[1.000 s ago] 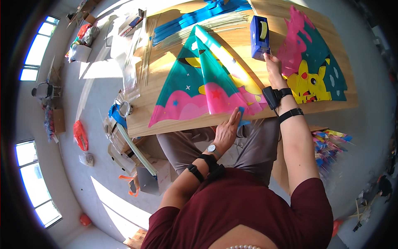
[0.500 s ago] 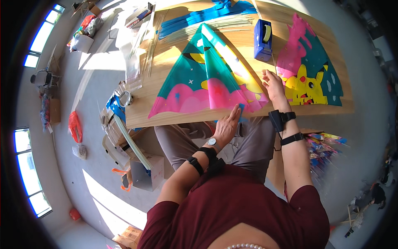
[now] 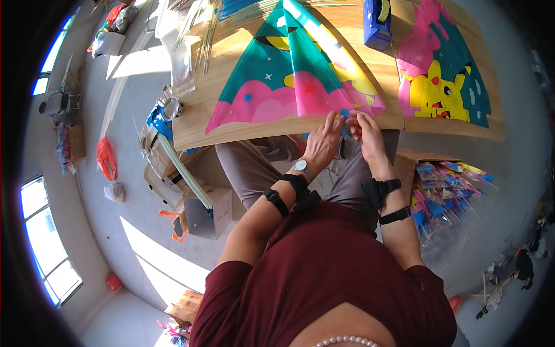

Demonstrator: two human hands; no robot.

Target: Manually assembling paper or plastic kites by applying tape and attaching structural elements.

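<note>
Folded kite sheet [image 3: 289, 81]: it lies on the worktop [image 3: 196, 124], its lower edge toward you, near the front border. Your left hand [image 3: 325, 143] is at that border, fingertips close together beside a small blue piece [image 3: 345, 113]. Your right hand [image 3: 365, 134] is just beside it, thumb and fingers curled near the same piece. Whether either hand is clamped on it cannot be told.

Containers: the blue tape dispenser [image 3: 376, 33], behind the kite sheet and to its right, carries one yellowish tape roll [image 3: 383, 10]. Below the worktop on your right, a brown carton [image 3: 406, 176] adjoins a heap of pink, blue and yellow pieces [image 3: 442, 194]; whether these lie inside it cannot be told. On your left, a bundle of pale rods [image 3: 182, 168] reaches to a grey-sided carton [image 3: 218, 214].

Change: half a second ago, your right hand was raised over the worktop, apart from your left; now the two hands are side by side.

Count: two printed kite sheets, including one flat sheet [image 3: 448, 69] on the right; one dispenser; two cartons beside your legs; one silver tape roll [image 3: 171, 108] at the worktop's left edge.
</note>
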